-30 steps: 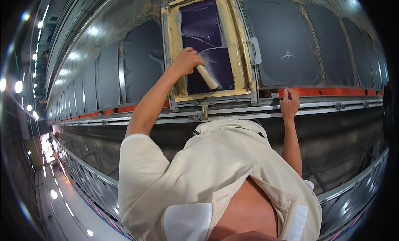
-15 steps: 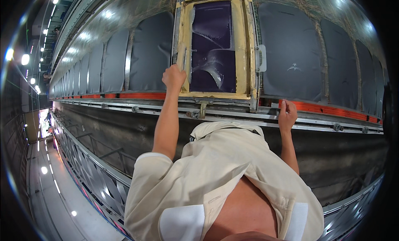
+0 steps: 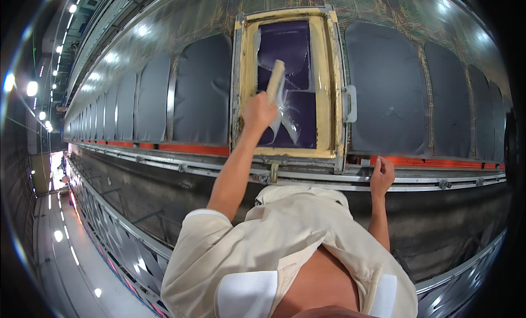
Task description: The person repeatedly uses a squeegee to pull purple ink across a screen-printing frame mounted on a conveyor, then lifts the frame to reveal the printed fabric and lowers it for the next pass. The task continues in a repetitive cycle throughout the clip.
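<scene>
Grey panels (image 3: 386, 87) flanked the frame (image 3: 296, 152). Inside its edges, with room rightward, our left grip (image 3: 259, 112) clamped the pale bar (image 3: 276, 79); we couldn't tell whether our right grip (image 3: 382, 177), by the rail (image 3: 419, 180), was closed.

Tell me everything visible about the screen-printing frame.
The screen-printing frame is rectangular, with metal-looking rails, a yellowish inner border and a dark purple panel with glossy streaks. A pale handle is on its right. It lies between dark grey sheets. The left hand holds a squeegee over it; contact is unclear.
</scene>
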The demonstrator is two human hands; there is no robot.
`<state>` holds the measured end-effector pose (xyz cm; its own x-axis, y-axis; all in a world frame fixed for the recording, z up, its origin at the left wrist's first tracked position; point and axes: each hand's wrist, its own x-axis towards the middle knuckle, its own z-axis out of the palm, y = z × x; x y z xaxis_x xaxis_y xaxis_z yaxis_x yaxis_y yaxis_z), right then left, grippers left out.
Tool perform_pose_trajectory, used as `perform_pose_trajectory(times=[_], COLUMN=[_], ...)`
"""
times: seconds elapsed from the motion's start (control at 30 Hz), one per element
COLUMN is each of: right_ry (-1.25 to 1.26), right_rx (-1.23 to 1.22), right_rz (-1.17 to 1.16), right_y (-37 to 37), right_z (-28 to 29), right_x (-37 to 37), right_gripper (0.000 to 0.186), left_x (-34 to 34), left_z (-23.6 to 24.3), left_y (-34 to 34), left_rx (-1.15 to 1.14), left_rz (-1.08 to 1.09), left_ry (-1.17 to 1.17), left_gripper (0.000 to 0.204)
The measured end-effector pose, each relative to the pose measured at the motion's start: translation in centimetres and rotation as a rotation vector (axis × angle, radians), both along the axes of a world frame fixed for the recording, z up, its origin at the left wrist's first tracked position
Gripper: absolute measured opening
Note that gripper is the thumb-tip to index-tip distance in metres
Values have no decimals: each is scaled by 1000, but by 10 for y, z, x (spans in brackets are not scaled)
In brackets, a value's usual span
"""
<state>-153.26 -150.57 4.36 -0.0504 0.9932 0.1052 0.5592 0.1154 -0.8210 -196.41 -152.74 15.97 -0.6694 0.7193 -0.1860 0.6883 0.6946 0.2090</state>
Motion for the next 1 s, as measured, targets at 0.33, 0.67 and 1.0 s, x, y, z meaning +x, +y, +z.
perform_pose_trajectory(times=[0.33,0.67,1.0], right_ry=[-83,-41,-412], right_rx=[50,67,273], right_rz=[-75,-45,843], right_y=[-4,72,298], right_z=[0,34,112], right_x=[-5,-72,-375], right_gripper=[10,13,54], left_x=[-150,-102,-199], left_z=[-21,-33,-25], left_y=[126,149,215], left_rx=[88,38,330], left_rz=[102,-122,-867], left_ry=[170,24,-31], left_gripper=[31,25,23])
